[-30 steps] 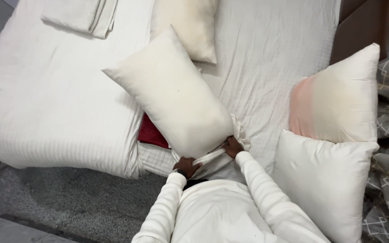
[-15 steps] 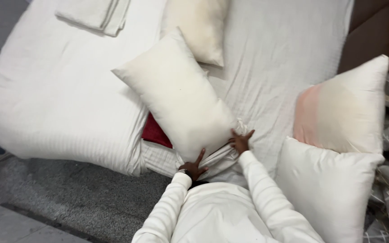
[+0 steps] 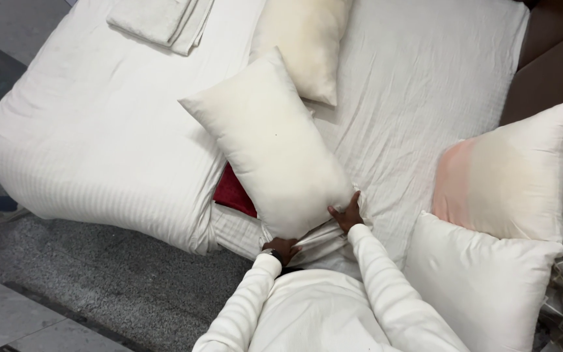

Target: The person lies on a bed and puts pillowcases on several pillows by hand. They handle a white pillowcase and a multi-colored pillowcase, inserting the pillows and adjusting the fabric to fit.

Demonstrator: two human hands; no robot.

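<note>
A bare cream pillow point(image 3: 272, 143) lies slanted across the near edge of the bed. My left hand point(image 3: 283, 248) sits at its near corner, fingers curled into a fold of white cloth there. My right hand point(image 3: 347, 214) rests against the pillow's near right corner, fingers spread on the white sheet point(image 3: 418, 85). Both arms wear white long sleeves. Something red point(image 3: 234, 193) peeks out under the pillow's left side.
A white striped duvet point(image 3: 99, 143) is bunched over the bed's left half, with folded white linen point(image 3: 161, 21) on top. A second cream pillow point(image 3: 304, 42) lies farther up. Two pillows point(image 3: 509, 179) point(image 3: 483, 283) stand at the right by a brown headboard point(image 3: 552, 58). Grey carpet point(image 3: 112, 287) below.
The pillow has shifted slightly away and to the right. My right hand went from gripping the corner to spreading its fingers against it; my left hand stays low at the cloth.
</note>
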